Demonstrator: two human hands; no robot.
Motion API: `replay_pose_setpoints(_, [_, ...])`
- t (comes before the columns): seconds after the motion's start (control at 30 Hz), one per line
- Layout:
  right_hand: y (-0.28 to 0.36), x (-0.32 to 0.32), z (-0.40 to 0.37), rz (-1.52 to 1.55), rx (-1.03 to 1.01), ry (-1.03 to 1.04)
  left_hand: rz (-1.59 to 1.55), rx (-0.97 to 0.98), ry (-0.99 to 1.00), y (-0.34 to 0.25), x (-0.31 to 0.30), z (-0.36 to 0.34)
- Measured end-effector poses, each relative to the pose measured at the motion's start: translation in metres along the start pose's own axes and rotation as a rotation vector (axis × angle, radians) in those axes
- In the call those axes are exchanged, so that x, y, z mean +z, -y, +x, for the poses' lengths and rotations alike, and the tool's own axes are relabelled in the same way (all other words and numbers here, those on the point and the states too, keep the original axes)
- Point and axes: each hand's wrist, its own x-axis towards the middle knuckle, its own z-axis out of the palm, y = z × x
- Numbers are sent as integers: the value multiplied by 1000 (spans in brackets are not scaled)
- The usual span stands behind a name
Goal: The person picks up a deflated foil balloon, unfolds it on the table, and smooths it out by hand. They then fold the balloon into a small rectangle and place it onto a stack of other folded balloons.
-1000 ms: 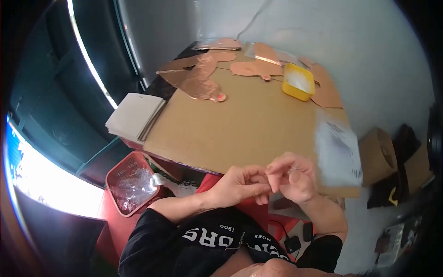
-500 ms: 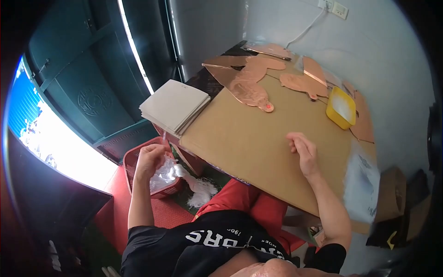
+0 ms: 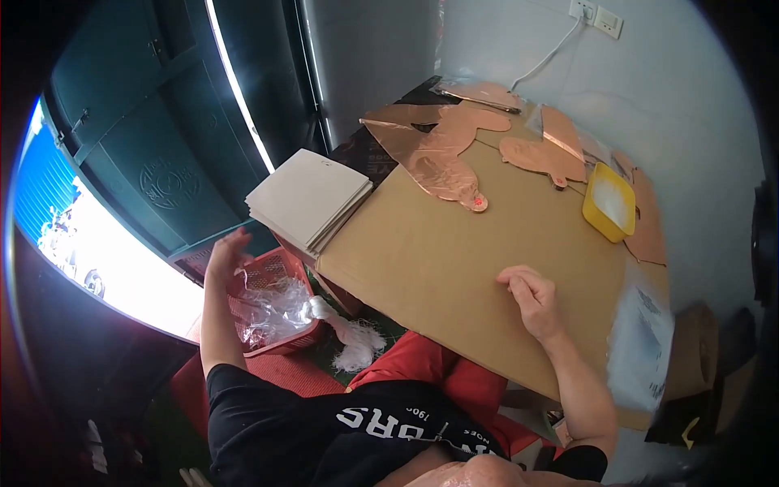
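Above the rim of a red plastic basket [image 3: 302, 280], my left hand [image 3: 227, 256] is raised with its fingers stretched out and nothing seen in it. Clear plastic bags [image 3: 272, 312] fill the basket. My right hand [image 3: 531, 302] is closed over the cardboard-covered table [image 3: 422, 260], fingers curled together; whether they hold something small is hidden. Farther back on the cardboard lie copper-coloured shaped sheets [image 3: 446, 166], one with a small red mark on its tip. To the right of them stands a yellow tub [image 3: 608, 221] with white contents.
A stack of white boards [image 3: 308, 195] sits at the table's left corner. White stringy material [image 3: 357, 345] hangs beside the basket. Plastic film [image 3: 641, 341] covers the table's right edge. A dark green door [image 3: 162, 162] stands at the left, with cardboard [image 3: 694, 357] at the right.
My left hand has moved left and slightly up, from over the basket to its far left side, and its fingers have straightened. My right hand has shifted slightly down in view, still closed.
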Motion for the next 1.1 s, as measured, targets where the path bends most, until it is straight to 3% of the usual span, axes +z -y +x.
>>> replay_pose_setpoints(0.07, [1, 1, -1, -3, 4, 7, -655, -208, -3, -94, 11, -35])
replay_pose_setpoints(0.1, [3, 1, -1, -9, 9, 11, -293, -265, -66, -45, 1, -7])
replay_pose_setpoints(0.2, [5, 0, -1, -6, 21, 21, 1188, -58, -65, -43, -4, -2])
replay_pose_setpoints(0.23, [5, 1, -2, 0, 26, 25, 940, -205, -168, -66, 2, 6])
replay_pose_setpoints(0.33, [5, 0, -2, 1, 52, 39, 789, 206, -647, -144, 27, -19])
replay_pose_setpoints(0.43, [4, 0, -2, -19, 11, 40, 408, 450, -499, -223, 50, -62])
replay_pose_setpoints(0.53, [6, 1, -2, -23, 7, 43, 362, 662, -100, -256, 73, -90])
replay_pose_setpoints(0.63, [2, 1, -2, -22, 4, 42, 534, 758, 5, -274, 94, -107])
replay_pose_setpoints(0.73, [2, 2, -2, -16, -1, 37, 373, 684, 133, -296, 112, -113])
replay_pose_setpoints(0.87, [-1, 2, -1, -12, -9, 40, 378, 726, 358, -342, 149, -100])
replay_pose_setpoints(1.0, [-1, 2, 0, -19, -14, 46, 673, 1016, 425, -362, 212, -61])
replay_pose_setpoints(1.1, [1, 1, -1, -24, -4, 50, 855, 1294, 318, -360, 264, -28])
